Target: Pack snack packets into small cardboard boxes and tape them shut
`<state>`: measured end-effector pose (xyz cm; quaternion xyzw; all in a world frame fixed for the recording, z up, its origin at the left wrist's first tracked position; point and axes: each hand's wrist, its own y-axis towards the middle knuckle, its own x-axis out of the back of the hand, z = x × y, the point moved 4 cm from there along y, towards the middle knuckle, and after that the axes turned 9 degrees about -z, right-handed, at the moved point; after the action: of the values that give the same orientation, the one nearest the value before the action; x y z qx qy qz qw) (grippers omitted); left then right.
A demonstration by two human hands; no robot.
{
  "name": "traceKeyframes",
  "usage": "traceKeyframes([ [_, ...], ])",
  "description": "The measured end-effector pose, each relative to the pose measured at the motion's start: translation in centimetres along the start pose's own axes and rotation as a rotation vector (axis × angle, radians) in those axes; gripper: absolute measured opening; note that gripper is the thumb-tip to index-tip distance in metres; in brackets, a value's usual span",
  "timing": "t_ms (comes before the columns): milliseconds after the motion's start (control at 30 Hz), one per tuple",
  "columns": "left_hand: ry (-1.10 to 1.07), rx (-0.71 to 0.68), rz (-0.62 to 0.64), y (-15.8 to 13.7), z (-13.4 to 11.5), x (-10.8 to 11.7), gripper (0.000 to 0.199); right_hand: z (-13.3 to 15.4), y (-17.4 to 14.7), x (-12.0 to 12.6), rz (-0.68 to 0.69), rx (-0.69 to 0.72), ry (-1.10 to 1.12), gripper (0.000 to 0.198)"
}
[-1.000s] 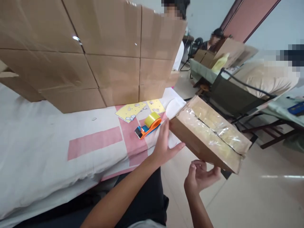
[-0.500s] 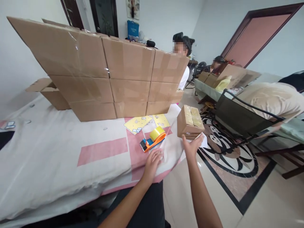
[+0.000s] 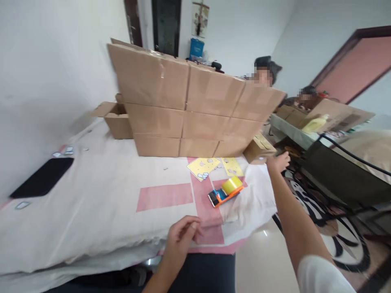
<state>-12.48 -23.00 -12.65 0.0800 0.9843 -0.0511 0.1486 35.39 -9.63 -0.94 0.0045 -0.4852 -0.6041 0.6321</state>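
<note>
White-and-pink bedsheet bears stacked cartons; right hand fingers hold small box, left hand loosely curled

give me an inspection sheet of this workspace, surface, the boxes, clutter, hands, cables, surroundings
Surface: white and pink cloth over the table.
Job's things: small box at the end of the box stack.
Clutter: tape dispenser, yellow sheets, black pad, open carton.
Hands: right hand touching the small box; left hand resting curled on the cloth.
Cables: nothing seen.
Surroundings: two people behind the stack, dark chair, patterned floor.
</note>
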Motion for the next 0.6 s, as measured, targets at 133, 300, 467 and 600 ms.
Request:
traceKeyframes([
  [133,0.352,-0.24,-0.297,2.1,-7.1,13.8,0.027,8.5,-5.6,0.9,-0.034,0.291,0.279,0.059],
  [300,0.641,-0.496,-0.629,11.7,-15.2,26.0,0.035,25.8,-25.4,2.0,0.411,1.178,0.779,0.03],
  [467,0.935,-0.669,-0.738,25.4,-19.1,28.5,0.052,42.3,-44.0,-2.6,0.876,1.393,0.319,0.042],
  [600,1.263,-0.69,-0.666,33.8,-23.4,28.2,0.047,52.2,-47.1,-9.1,0.913,1.14,0.095,0.047],
])
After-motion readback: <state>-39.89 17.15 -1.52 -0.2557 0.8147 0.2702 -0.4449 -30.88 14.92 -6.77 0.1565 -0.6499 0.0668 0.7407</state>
